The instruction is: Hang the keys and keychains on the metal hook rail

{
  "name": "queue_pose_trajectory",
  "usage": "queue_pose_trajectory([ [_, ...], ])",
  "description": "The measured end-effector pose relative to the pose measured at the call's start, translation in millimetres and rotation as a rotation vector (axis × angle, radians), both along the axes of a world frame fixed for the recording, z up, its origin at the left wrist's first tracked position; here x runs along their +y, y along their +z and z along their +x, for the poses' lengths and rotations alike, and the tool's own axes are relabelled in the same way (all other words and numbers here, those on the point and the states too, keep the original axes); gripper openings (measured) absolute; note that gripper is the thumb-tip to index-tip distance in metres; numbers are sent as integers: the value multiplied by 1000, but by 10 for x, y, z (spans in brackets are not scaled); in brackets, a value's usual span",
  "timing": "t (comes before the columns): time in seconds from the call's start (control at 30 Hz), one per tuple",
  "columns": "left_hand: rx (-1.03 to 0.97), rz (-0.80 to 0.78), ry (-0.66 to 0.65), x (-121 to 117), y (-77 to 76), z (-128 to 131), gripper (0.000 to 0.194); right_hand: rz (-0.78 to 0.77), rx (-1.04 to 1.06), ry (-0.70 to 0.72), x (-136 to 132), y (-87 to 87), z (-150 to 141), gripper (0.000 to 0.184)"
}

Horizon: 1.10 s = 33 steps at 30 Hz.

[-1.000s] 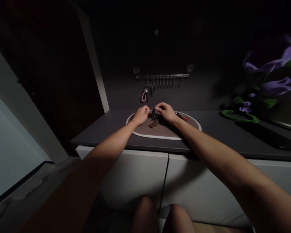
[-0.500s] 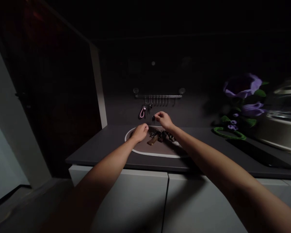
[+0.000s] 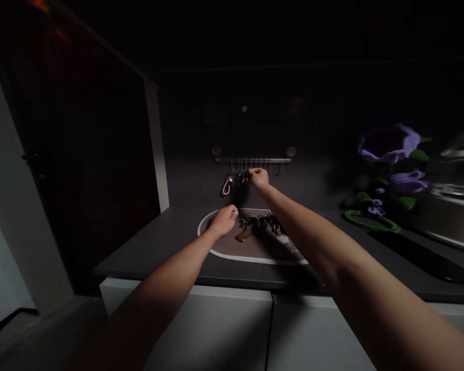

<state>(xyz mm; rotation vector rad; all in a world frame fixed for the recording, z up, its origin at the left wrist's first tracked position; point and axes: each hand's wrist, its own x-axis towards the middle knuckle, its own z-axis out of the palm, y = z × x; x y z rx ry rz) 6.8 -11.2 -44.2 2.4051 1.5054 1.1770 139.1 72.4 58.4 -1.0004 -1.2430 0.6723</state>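
Note:
My right hand (image 3: pixel 259 178) is raised to the hook rail (image 3: pixel 253 161) on the dark wall. Its fingers pinch a small dark key (image 3: pixel 246 176) just below the hooks; dim light blurs its outline. Beside it hang a pink loop keychain (image 3: pixel 226 186) and a small metal bunch of keys (image 3: pixel 239 176). Over the left part of the brown mat (image 3: pixel 224 246), my left hand (image 3: pixel 225 220) is closed, and whatever its fingers may hold is hidden. Right of that hand lie dark metal keys (image 3: pixel 251 219) and a brown strap-like fob (image 3: pixel 244 236).
Purple artificial flowers (image 3: pixel 388 147) with a green ring base (image 3: pixel 371 221) stand on the right of the dark counter (image 3: pixel 139 245). Behind them is a large pale, glass-topped container (image 3: pixel 456 206). White cabinet fronts (image 3: pixel 224 319) lie below, and a dark door (image 3: pixel 81 154) is at left.
My right hand has risen from above the mat to the hook rail, carrying the small key. My left hand stays closed over the mat. The view has tilted slightly upward.

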Motion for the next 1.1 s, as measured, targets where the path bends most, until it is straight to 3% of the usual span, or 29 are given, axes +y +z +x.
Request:
queue_pose_trajectory([
  [0.17, -18, -8, -7, 15, -12, -1, 18, 32, -62, -133, 214, 16, -44, 19],
  [0.33, -41, -8, -26, 65, -38, -5, 17, 53, -138, -146, 340, -5, -45, 27],
  [0.57, -74, -17, -34, 77, -45, -2, 17, -12, -62, -278, 370, -87, -37, 18],
  [0.77, -64, -29, -15, 56, -30, -3, 17, 66, -95, -177, 406, -190, 18, 19],
  [1.1, -104, -19, -38, 77, -46, -18, 17, 7, -110, -84, 334, -194, 48, 11],
])
